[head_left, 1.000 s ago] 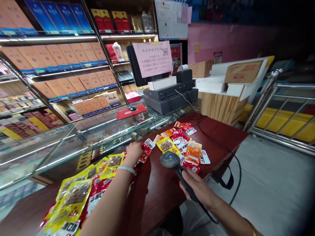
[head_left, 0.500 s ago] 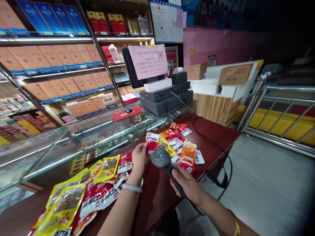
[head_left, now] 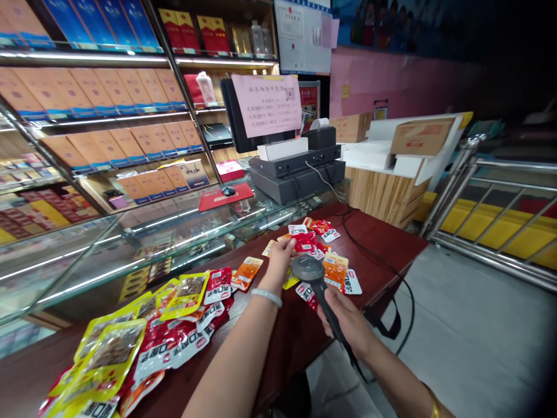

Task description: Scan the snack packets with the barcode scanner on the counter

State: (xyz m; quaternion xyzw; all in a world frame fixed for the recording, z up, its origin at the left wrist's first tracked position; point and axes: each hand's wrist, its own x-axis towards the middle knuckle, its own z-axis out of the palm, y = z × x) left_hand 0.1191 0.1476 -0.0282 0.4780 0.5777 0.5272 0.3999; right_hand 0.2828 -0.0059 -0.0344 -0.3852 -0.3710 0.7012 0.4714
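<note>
Left hand (head_left: 281,262) holds one red packet (head_left: 305,241), right hand (head_left: 348,323) one scanner (head_left: 319,285).

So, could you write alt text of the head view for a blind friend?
A person's right hand holds a dark scanner; the left hand is at bright packets spread on a reddish-brown table. More packets lie at left; behind stands a monitor bearing a pink sign.

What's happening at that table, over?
Left hand at red-and-white snack packet, grip unclear. Right hand gripping barcode scanner. Barcode scanner partly hiding yellow snack packet.
</note>
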